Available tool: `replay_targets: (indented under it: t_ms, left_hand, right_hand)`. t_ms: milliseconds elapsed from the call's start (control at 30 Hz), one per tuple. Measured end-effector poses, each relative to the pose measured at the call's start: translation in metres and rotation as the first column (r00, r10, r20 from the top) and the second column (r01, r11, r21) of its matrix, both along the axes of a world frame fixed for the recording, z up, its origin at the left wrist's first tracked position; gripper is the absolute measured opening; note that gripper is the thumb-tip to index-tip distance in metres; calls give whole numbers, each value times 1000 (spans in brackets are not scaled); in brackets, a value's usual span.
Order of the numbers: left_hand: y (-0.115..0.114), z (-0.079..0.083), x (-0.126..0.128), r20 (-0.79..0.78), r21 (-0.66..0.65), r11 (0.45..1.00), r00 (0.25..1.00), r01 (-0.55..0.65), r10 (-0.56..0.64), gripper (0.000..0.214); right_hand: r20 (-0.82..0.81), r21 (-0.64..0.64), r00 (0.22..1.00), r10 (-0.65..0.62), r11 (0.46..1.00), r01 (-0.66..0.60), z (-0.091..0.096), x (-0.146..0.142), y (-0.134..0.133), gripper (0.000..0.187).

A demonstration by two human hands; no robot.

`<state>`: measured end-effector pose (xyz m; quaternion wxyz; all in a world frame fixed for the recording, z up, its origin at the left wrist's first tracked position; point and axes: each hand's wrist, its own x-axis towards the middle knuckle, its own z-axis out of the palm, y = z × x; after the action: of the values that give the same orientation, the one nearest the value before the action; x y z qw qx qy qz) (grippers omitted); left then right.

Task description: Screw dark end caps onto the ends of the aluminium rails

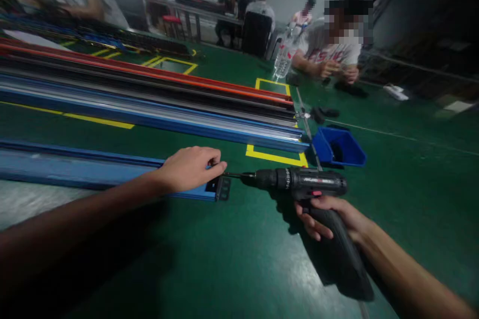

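A black cordless drill point(318, 183) is held level in my right hand point(337, 214), its fingers wrapped round the handle near the trigger. Its long thin bit point(236, 175) points left at the end of a long blue metal profile point(90, 172). My left hand point(190, 167) lies over that end, closed round it, with thumb and fingertips beside the bit's tip. A small black end piece point(223, 189) with square openings sits on the profile's end. Whether a screw is at the tip is hidden by my fingers.
Beyond lie more long profiles: blue point(209, 132), black and orange-red point(179, 76). A blue bin point(339, 147) stands right of their ends, with plastic bottles point(283, 57) farther back. Yellow tape point(277, 154) marks the green table point(209, 259). A person point(333, 55) works across the table; others sit behind.
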<state>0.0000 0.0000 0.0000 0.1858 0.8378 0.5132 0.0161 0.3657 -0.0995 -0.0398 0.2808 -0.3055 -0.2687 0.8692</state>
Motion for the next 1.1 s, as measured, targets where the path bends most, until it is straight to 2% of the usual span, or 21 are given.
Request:
replay_targets:
  t_ms: [500,1100]
  left_hand:
    - [-1,1,-1,6,-3,1000,1000,-1,1,40]
    - [0,1,-2,6,2,1000,1000,1,-1,40]
  right_hand:
    - [-37,81,999,32,996,-29,0,-2,1,33]
    - [-16,48,1000,8,999,-7,0,-2,-1,33]
